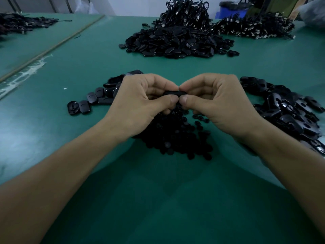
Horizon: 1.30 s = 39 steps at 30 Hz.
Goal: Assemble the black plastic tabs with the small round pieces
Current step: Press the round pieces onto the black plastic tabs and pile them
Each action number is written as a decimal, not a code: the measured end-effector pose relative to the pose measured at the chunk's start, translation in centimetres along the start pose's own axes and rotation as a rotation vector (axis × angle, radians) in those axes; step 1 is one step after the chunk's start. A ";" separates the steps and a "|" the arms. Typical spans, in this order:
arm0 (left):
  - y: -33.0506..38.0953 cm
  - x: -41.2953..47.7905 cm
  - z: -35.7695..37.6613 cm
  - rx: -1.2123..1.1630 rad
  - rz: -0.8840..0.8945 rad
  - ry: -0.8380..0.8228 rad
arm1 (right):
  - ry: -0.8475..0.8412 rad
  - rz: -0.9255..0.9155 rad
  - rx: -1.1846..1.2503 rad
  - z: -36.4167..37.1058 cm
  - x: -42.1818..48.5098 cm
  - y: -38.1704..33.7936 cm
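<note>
Hands meet in the middle of the head view, above the green table (52, 71). The left hand (140, 101) and the right hand (216, 103) each pinch the same black plastic tab (175, 93), fingers curled over its top and thumbs pressed against its near edge, thumb tips just beside each other. Most of the tab is hidden by the fingers, so whether a round piece sits in it cannot be told.

Directly below the hands lies a loose pile of small round pieces (175, 138), spread toward the person. A heap of glossy tabs (288, 111) lies to the right, partly under the right forearm. A smaller group of tabs (95, 100) sits to the left, some lying flat in a row.

Farther back rises a large mound of black parts (175, 43), and behind it tangled cables (186, 13) with metal ends. A blue bin (232, 10) stands at the far edge.
</note>
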State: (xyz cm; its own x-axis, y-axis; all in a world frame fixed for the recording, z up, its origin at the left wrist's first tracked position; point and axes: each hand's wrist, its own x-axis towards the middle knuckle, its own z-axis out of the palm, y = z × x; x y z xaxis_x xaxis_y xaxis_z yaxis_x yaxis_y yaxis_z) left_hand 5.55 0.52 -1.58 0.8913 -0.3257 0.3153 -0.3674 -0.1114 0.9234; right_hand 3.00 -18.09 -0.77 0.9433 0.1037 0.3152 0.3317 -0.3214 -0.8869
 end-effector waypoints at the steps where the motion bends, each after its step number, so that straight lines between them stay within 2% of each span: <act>1: 0.0 0.0 0.0 0.001 -0.002 -0.003 | 0.000 -0.006 -0.009 0.0 0.0 0.0; 18: 0.5 -0.1 0.1 0.011 -0.074 0.014 | 0.045 -0.034 -0.211 0.5 0.3 0.0; 32: 0.2 -0.1 -0.2 0.227 0.047 0.099 | 0.025 -0.027 -0.187 0.2 0.1 0.2; 34: -0.2 0.1 -0.5 0.250 0.064 0.176 | 0.032 -0.020 -0.308 0.1 0.0 0.3; 39: -1.3 1.1 -2.8 0.372 0.114 0.391 | 0.045 0.052 -0.973 -1.6 -0.3 -0.1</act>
State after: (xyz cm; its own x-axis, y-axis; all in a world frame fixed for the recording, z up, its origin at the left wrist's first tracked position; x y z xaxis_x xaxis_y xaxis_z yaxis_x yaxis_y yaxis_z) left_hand 7.72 2.90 -1.82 0.8467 0.0105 0.5320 -0.4731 -0.4430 0.7615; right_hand 2.64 -19.63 -0.24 0.9488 0.0381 0.3137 0.1181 -0.9635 -0.2403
